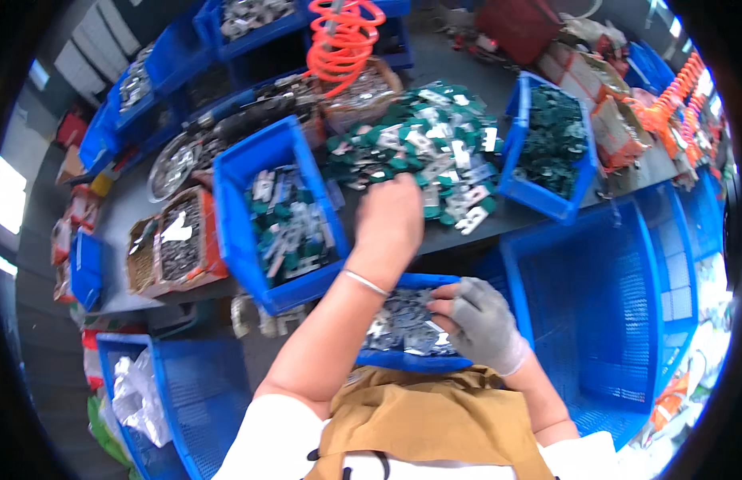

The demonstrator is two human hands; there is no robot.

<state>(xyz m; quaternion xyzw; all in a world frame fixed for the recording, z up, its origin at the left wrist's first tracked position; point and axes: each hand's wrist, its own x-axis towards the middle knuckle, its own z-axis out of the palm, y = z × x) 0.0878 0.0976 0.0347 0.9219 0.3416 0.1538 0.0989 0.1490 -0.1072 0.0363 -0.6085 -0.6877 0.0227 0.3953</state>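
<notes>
My bare left hand [391, 214] reaches across the bench to the near edge of a heap of green and silver metal parts [435, 148]. Its fingers are curled down among the parts, and whatever they grip is hidden. Close to my body, my right hand [484, 324] wears a grey glove with bare fingertips. Those fingers are bent together over the right side of a low blue bin [415, 364] holding small flat metal pieces [411, 320]; anything between them is too small to make out. Left of my left forearm, a blue bin [231, 200] holds more green and silver parts [291, 232].
A blue bin of dark green pieces [553, 136] stands right of the heap. Cardboard boxes of small hardware [179, 240] sit at the left. An orange coiled hose [343, 48] hangs above the bench's back. Large blue crates [587, 304] flank me below the bench.
</notes>
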